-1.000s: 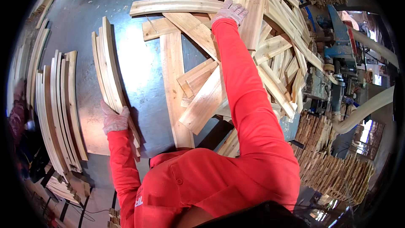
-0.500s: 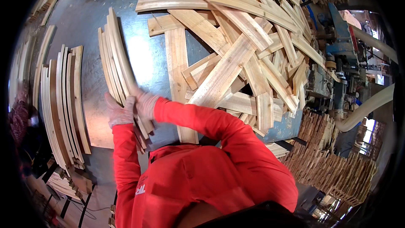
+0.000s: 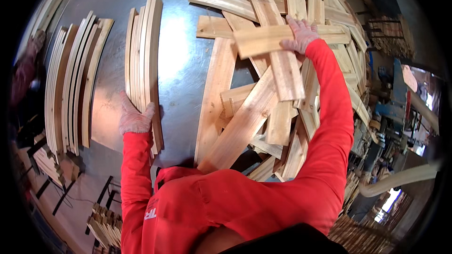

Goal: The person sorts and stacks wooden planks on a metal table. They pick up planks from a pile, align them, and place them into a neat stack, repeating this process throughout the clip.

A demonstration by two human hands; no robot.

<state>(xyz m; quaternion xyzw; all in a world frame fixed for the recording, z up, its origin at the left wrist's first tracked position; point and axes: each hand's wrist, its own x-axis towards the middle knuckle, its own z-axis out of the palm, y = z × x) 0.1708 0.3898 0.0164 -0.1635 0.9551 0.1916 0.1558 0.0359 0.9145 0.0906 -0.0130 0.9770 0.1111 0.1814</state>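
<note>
Boards (image 3: 142, 56) at the bench (image 3: 178, 122) near edge, spanned by the widespread left hand (image 3: 135, 116); right hand (image 3: 302, 35) (half-curled) holds a plank (image 3: 262, 41).

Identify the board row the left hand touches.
The row nearest the loose pile: the left hand rests on its near end; rows farther left stand apart.

The boards (image 3: 241, 121) are matt wood, the tabletop (image 3: 178, 99) glossy metal.

I count two gloved hands (image 3: 301, 35) over one metal surface (image 3: 181, 108), with two neat rows of boards (image 3: 136, 61) on the near left. There's one heap of loose planks (image 3: 245, 122), too tangled to number, and two pale hoses (image 3: 400, 179).
</note>
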